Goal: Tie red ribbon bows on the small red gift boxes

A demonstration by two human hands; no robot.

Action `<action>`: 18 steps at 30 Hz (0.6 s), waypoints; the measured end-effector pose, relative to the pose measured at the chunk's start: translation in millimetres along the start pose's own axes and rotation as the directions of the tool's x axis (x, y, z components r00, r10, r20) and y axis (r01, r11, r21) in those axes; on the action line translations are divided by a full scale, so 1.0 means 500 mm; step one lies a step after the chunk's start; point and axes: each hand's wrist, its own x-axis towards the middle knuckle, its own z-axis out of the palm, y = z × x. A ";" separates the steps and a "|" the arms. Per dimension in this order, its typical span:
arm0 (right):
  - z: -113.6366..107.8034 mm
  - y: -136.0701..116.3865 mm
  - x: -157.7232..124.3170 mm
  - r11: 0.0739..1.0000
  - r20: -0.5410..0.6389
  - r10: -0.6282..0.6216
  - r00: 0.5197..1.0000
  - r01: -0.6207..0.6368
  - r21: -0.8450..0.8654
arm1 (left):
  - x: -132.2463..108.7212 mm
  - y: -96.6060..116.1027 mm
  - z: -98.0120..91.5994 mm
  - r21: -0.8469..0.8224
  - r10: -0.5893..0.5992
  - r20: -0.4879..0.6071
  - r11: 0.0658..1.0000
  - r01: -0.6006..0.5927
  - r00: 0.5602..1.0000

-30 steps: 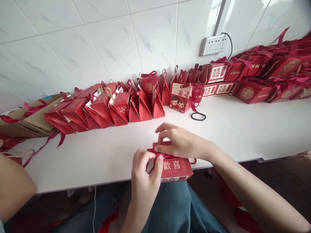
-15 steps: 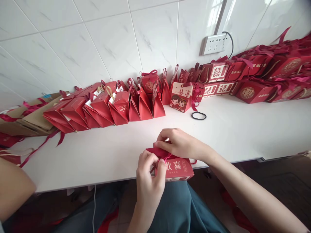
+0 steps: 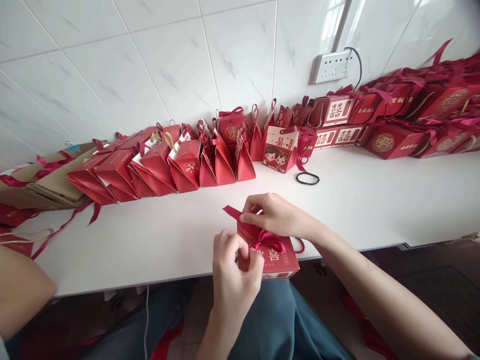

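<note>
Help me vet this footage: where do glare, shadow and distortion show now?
Head view: bright glare on the wall, upper right; head view: deep shadow under the table; head view: tile joints fan apart; head view: the front box's large print looks sharp.

Red against white

The box [image 3: 282,264] is coloured red and lettered in white. Its ribbon [image 3: 275,242] is dyed crimson. On the carton [image 3: 278,150], a red character is set on cream above two cartoon figures. The desk [image 3: 157,240] is finished in white, the tiles [image 3: 240,55] are veined with grey, and the loop [image 3: 307,183] is coloured black.
</note>
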 end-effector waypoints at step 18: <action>-0.062 0.092 -0.123 0.957 0.116 0.273 0.955 -0.282 0.070 | 0.001 -0.030 0.006 -0.192 0.079 0.120 0.980 -0.055 0.990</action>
